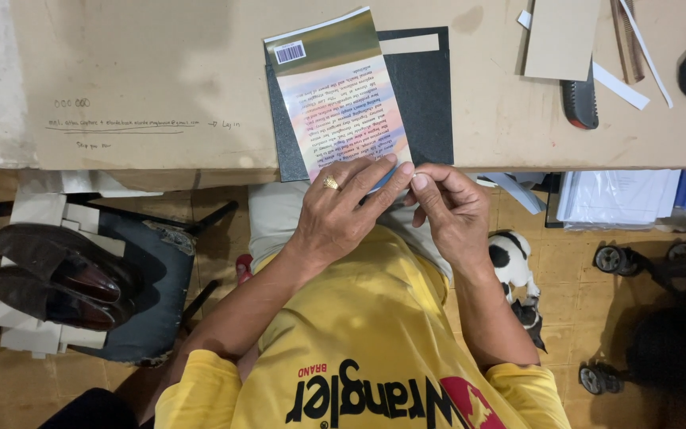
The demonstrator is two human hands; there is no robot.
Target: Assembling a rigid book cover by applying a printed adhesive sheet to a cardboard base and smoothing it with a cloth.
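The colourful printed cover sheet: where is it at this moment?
In the head view, the printed cover sheet lies centre on a dark board at the table's near edge, both hands at its lower corner.

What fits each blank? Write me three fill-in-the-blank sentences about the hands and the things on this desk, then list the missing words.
1. The left hand wears a gold ring and presses on the near edge of the printed ____ cover.
2. The printed cover lies on top of a dark ____ board.
3. On the chair beside the person rests a pair of brown ____.

Missing words: book; grey; shoes
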